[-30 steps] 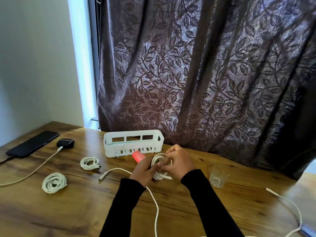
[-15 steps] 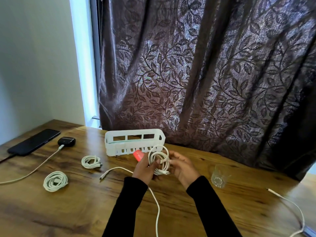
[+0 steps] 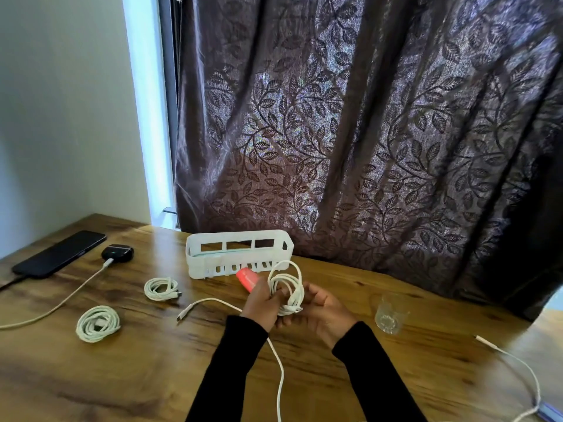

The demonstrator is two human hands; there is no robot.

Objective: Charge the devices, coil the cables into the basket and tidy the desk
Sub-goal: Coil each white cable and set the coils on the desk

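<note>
My left hand (image 3: 262, 303) grips a coiled white cable (image 3: 288, 287) held upright just in front of the white plastic basket (image 3: 237, 254). My right hand (image 3: 323, 309) sits beside the coil with relaxed fingers touching its lower loops. A pink object (image 3: 248, 278) lies behind my left hand. Two more white coils rest on the desk, one (image 3: 161, 288) near the basket and one (image 3: 97, 323) further left. A loose white cable (image 3: 210, 301) runs under my left arm. A black phone (image 3: 61, 252) and a black earbud case (image 3: 117, 252) lie at the far left, each with a cable plugged in.
A clear drinking glass (image 3: 388, 316) stands right of my hands. Another loose white cable (image 3: 511, 360) trails along the desk's right edge. A dark leaf-patterned curtain (image 3: 365, 132) hangs right behind the basket. The wooden desk (image 3: 122, 376) meets a wall on the left.
The coil was lifted upright in my left hand. My right hand let go of its grip and opened beside the coil. The view shifted slightly.
</note>
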